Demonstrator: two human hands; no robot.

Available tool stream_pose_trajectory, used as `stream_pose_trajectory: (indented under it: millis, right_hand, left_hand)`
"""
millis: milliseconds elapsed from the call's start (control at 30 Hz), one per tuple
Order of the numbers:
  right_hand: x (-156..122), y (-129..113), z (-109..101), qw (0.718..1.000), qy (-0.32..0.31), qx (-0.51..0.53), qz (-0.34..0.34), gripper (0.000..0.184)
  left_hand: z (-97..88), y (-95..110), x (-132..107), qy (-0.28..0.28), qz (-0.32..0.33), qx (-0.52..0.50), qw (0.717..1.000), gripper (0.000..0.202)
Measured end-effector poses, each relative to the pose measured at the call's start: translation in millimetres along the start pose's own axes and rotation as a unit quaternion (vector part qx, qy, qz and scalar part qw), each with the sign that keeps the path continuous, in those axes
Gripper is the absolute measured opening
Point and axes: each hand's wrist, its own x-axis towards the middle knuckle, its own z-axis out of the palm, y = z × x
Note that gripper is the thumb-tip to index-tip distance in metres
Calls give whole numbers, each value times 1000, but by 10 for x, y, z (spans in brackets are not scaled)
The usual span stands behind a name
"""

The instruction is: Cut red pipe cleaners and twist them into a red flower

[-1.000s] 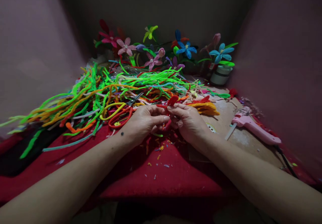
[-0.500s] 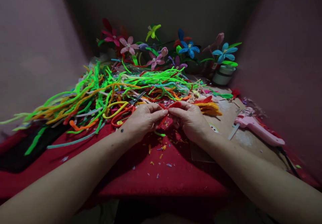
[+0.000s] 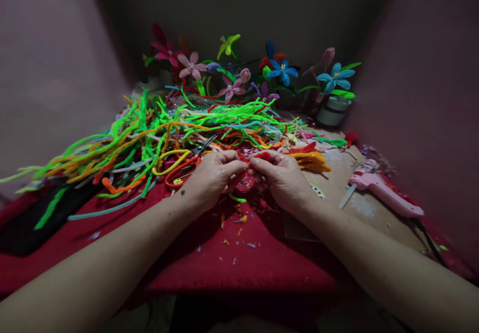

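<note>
My left hand (image 3: 213, 175) and my right hand (image 3: 281, 176) meet at the middle of the red cloth (image 3: 239, 258). Both pinch a red pipe cleaner (image 3: 258, 157) between thumb and fingers, and it bends between them. Part of the red piece hangs down between my palms, half hidden. Just beyond my left hand lie scissors (image 3: 187, 166) with red handles. A big heap of loose pipe cleaners (image 3: 157, 133) in green, orange and yellow spreads behind and to the left.
Finished pipe-cleaner flowers (image 3: 232, 76) stand along the back wall, some in a white pot (image 3: 331, 113). A pink glue gun (image 3: 377, 188) lies on cardboard (image 3: 348, 203) at the right, its cord trailing off. Yellow and red folded pieces (image 3: 310, 159) lie beside my right hand. Small cuttings dot the cloth.
The red loop that stood up above my fingers has been bent down and now lies flat between both hands. My hands have stayed in place, fingers pinched closer.
</note>
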Motion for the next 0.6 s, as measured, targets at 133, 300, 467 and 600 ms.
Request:
stream_pose_trajectory:
  millis: [133, 300, 467, 600]
  right_hand:
    - [5, -3, -4, 1000, 3, -20, -15, 11]
    - [18, -3, 3, 1000, 7, -29, -2, 12]
    - [16, -9, 6, 1000, 14, 0, 18, 16]
    - [17, -12, -8, 1000, 10, -17, 24, 13]
  left_hand:
    - [-3, -32, 9, 1, -5, -44, 999, 14]
    - [33, -31, -5, 27, 10, -58, 998, 19]
    - [69, -56, 3, 42, 21, -67, 997, 20]
    - [71, -71, -1, 40, 34, -39, 998, 21]
